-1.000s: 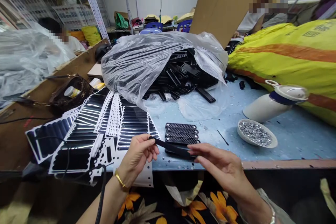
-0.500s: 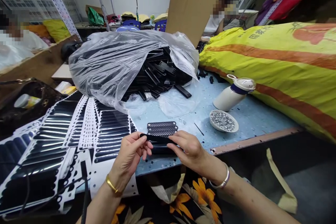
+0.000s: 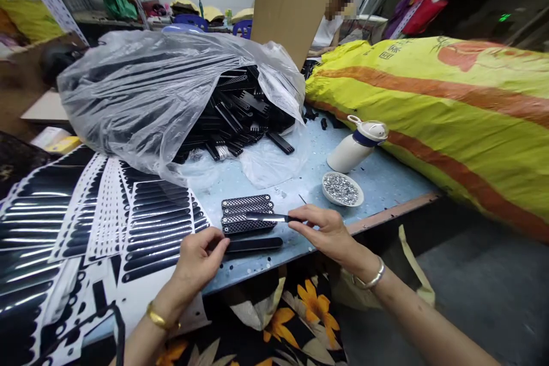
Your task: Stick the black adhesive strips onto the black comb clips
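Between the thumb and fingers of my right hand (image 3: pixel 323 234) is one end of a thin, glossy black strip (image 3: pixel 266 218). Its free end points left, above a row of black mesh-patterned pieces (image 3: pixel 247 206) with silver dots at their ends. My left hand (image 3: pixel 199 260) is closed at the left end of a longer black bar with rounded ends (image 3: pixel 257 245), which lies near the table's front edge. The fingertips hide that end. Left of this hand, sheets of black strips (image 3: pixel 158 223) overlap on the table.
A clear plastic bag (image 3: pixel 128 91) spills black slotted pieces (image 3: pixel 240 114) behind the work spot. To the right stand a bowl of small silver parts (image 3: pixel 342 189) and a white bottle (image 3: pixel 349 151). A large yellow sack (image 3: pixel 429 91) borders the table; a person (image 3: pixel 328 31) sits beyond.
My left hand has let go of the thin strip and moved down to the black bar. My right hand keeps the strip, moved slightly right relative to the table. The view has shifted right.
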Available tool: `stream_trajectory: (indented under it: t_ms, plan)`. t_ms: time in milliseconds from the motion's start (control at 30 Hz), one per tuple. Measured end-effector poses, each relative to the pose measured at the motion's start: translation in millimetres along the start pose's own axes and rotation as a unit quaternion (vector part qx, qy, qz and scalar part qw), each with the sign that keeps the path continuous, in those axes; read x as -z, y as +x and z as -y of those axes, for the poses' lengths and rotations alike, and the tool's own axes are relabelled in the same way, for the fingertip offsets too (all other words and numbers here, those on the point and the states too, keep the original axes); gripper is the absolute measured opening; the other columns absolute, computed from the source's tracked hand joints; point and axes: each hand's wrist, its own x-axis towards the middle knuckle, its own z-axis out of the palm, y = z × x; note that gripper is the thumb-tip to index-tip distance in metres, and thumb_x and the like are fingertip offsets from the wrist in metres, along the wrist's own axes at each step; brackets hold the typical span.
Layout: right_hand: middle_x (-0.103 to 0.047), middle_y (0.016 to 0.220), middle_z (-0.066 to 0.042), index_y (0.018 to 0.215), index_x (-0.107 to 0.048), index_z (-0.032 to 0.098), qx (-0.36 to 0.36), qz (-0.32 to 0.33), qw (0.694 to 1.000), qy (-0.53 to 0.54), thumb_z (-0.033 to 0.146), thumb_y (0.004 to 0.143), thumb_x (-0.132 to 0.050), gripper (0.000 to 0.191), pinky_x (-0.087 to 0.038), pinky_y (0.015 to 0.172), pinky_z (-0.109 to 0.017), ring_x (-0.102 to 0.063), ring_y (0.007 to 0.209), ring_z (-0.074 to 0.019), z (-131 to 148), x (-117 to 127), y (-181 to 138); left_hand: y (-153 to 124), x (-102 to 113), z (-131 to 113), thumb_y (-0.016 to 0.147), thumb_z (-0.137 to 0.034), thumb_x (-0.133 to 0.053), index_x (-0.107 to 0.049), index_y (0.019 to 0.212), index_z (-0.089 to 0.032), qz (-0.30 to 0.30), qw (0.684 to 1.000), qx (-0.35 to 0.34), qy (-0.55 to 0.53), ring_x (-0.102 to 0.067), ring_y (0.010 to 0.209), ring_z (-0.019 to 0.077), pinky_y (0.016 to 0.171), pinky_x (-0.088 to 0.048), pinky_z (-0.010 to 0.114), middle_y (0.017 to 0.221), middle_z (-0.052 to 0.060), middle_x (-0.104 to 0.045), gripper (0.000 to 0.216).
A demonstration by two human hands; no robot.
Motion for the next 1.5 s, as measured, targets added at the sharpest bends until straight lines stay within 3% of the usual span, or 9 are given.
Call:
stream_trajectory:
  t_ms: [133, 267, 667, 1067, 1500]
  plan:
    - [-0.073, 0.083, -0.006, 0.093, -0.072, 0.019, 0.021, 0.037, 0.999, 0.01, 0.026, 0.092, -0.059, 0.015, -0.055, 0.065, -0.029, -0.068, 0.072, -0.017, -11.5, -21.2, 3.7, -1.8, -6.5, 5.4, 0.08, -0.033, -0.053, -0.065, 0.063, -0.018, 0.009, 1.0, 0.019, -0.004, -0.054, 0.047, 0.0118, 0.047, -0.04, 0.021, 0.052, 0.0, -0.062, 0.026]
    - [-0.073, 0.086, -0.007, 0.095, -0.07, 0.019, 0.054, 0.058, 0.997, -0.013, 0.021, 0.092, -0.057, 0.014, -0.056, 0.069, -0.03, -0.069, 0.077, -0.0188, -13.7, -29.1, 12.1, 7.7, -5.7, 11.4, 0.074, -0.031, -0.059, -0.069, 0.076, -0.017, -0.008, 0.998, 0.062, -0.033, -0.057, 0.049, 0.0126, 0.048, -0.043, 0.022, 0.058, 0.001, -0.066, 0.017]
    - [-0.068, 0.079, -0.006, 0.094, -0.07, 0.017, 0.082, 0.118, 0.988, -0.055, 0.017, 0.09, -0.058, 0.013, -0.056, 0.065, -0.029, -0.066, 0.069, -0.018, -6.9, -24.7, 17.8, 15.9, -7.4, 15.6, 0.067, -0.018, -0.067, -0.07, 0.074, -0.016, 0.045, 0.994, 0.078, -0.058, -0.058, 0.053, 0.0126, 0.05, -0.042, 0.021, 0.058, 0.0, -0.065, 0.008]
    - [-0.068, 0.084, -0.007, 0.103, -0.072, 0.017, 0.063, 0.125, 0.989, -0.044, 0.019, 0.09, -0.061, 0.017, -0.058, 0.065, -0.028, -0.068, 0.071, -0.0179, -2.7, -25.4, 23.3, 14.6, -5.1, 16.8, 0.07, -0.018, -0.066, -0.076, 0.086, -0.014, 0.04, 0.992, 0.073, -0.093, -0.059, 0.054, 0.0133, 0.053, -0.045, 0.022, 0.062, 0.002, -0.069, 0.019]
    - [-0.069, 0.082, -0.007, 0.099, -0.074, 0.018, 0.063, 0.143, 0.986, -0.062, 0.02, 0.09, -0.061, 0.016, -0.058, 0.065, -0.029, -0.067, 0.069, -0.0181, 3.4, -26.5, 24.7, 14.5, -1.4, 12.2, 0.067, -0.016, -0.065, -0.076, 0.082, -0.014, 0.055, 0.987, 0.096, -0.115, -0.057, 0.052, 0.0118, 0.051, -0.043, 0.021, 0.06, 0.001, -0.066, 0.019]
